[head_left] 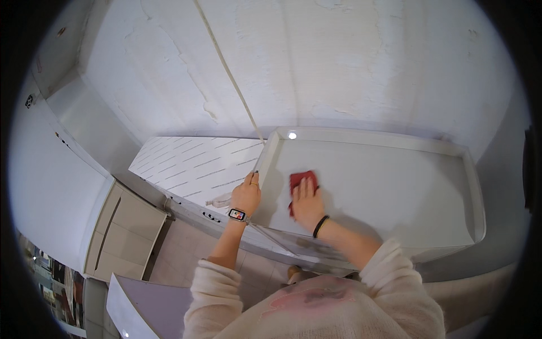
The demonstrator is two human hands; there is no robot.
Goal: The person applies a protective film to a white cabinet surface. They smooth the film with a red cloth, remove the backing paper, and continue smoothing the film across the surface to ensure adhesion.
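A shallow white cabinet top (381, 190) with a raised rim lies before me, its inside a smooth pale panel. My right hand (305, 203) presses flat on a folded dark red cloth (301, 176) against that panel, near the left end. Slight blur shows on the hand and cloth. At the left side, my left hand (246, 195) grips the raised left rim (269, 161), fingers together and thumb hidden. A smartwatch (237, 215) is on my left wrist, and a dark band (321, 226) circles the right one.
Left of the rim stands a lower white surface (199, 165) under printed film with a torn patch. Behind rises a scuffed white wall (338, 63) with a thin strip (228, 68) running down it. A beige drawer cabinet (127, 233) and a purple-topped piece (156, 303) stand lower left.
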